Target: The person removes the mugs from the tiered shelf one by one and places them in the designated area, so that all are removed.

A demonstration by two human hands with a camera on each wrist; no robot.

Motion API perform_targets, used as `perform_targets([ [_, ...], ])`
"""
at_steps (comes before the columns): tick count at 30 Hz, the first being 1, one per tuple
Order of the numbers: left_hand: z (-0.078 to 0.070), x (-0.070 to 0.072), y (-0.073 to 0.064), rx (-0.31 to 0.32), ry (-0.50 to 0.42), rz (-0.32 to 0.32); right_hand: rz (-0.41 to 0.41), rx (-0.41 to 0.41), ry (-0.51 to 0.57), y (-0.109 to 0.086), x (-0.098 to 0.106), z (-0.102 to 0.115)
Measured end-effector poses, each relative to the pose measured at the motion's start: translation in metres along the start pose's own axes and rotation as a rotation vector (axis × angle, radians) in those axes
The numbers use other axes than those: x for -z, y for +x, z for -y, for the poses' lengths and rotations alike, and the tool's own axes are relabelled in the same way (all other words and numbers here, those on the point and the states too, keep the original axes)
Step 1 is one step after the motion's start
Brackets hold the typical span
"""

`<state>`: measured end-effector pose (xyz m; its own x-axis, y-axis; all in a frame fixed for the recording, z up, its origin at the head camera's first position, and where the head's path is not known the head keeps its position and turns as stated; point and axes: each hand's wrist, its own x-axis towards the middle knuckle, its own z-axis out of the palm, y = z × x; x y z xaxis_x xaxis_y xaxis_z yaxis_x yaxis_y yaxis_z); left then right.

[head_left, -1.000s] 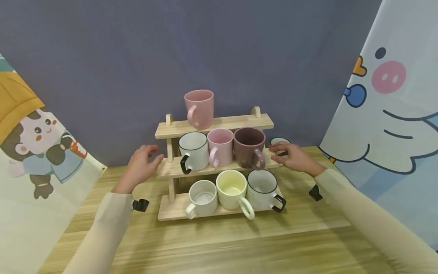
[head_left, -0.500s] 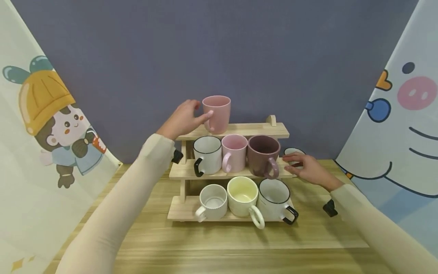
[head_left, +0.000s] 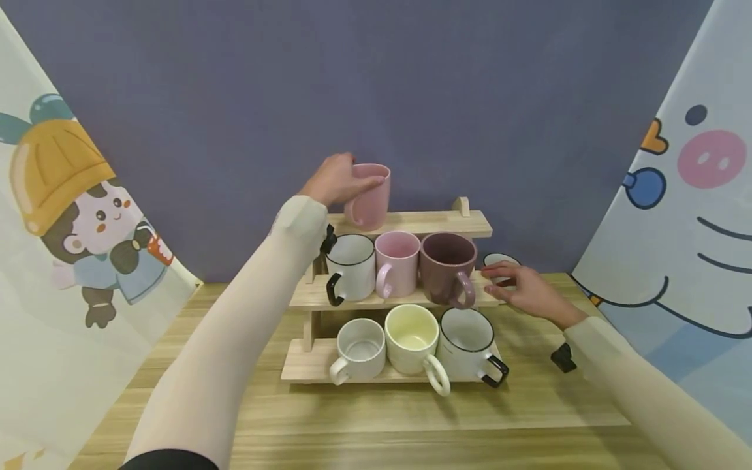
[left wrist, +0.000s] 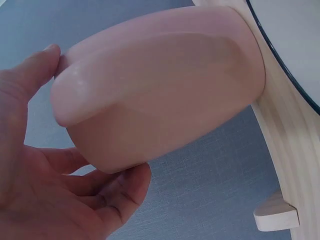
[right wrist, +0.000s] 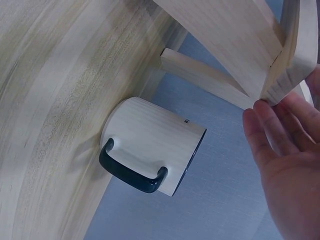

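**Grey backdrop (head_left: 376, 78), pale wood, left hand (head_left: 341, 179) on a pink mug (head_left: 371, 205)**

Backdrop fills the upper frame. Printed panels flank it: left panel (head_left: 59, 365) at the left edge, right panel (head_left: 699, 222) at the right.

Wood-grain table (head_left: 376, 414) across the bottom. On it, centre frame, a three-tier wooden rack (head_left: 437, 222).

Hands next. Left, upper centre: thumb on the near wall of the pink mug just below the rim, fingers round the far side; a real grasp, clearest in the left wrist view. Right hand (head_left: 525, 290), right of centre: appears to pinch the end of the middle board between thumb and fingertips.

Pink mug is at the top tier, left part, handle toward the lower left. Base at the board's front edge; cannot tell whether it bears weight there.

Middle tier, left to right: black-rimmed white mug (head_left: 355, 277), light pink mug (head_left: 398, 267), plum mug (head_left: 442, 271). Bottom: small pale cup (head_left: 365, 356), cream-yellow mug (head_left: 410, 349), white mug with black handle (head_left: 461, 356). One more white mug (right wrist: 155, 135) on the table, beyond the rack's right end.

Judgement: step in hand is securing or adjusting the pink mug. Next move calls for a firm rim hold, the mug level, the rack steadied.
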<state>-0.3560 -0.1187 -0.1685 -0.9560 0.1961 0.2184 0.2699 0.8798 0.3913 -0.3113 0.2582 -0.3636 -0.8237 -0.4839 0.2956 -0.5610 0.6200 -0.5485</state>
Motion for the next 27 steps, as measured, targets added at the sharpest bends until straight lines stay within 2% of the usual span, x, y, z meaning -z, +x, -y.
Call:
perform_targets([
  [5,-0.003,0.001,0.001,0.028,-0.020,-0.017,-0.011,0.011,-0.004,0.001,0.001,-0.001],
  [12,-0.004,0.004,-0.002,0.051,0.002,-0.024,-0.006,0.012,-0.024,0.006,0.000,0.001],
  [15,-0.001,0.005,-0.004,0.061,-0.016,-0.052,0.000,0.016,-0.022,0.008,-0.001,0.003],
  [19,0.006,0.007,-0.008,0.074,-0.044,-0.123,0.007,0.017,-0.009,0.012,-0.004,0.005],
  [23,0.017,0.018,-0.015,0.089,-0.039,-0.200,0.013,0.022,0.010,0.014,-0.006,0.005],
  [27,0.028,0.038,-0.026,0.101,-0.041,-0.248,0.011,0.030,0.020,0.015,-0.005,0.004],
])
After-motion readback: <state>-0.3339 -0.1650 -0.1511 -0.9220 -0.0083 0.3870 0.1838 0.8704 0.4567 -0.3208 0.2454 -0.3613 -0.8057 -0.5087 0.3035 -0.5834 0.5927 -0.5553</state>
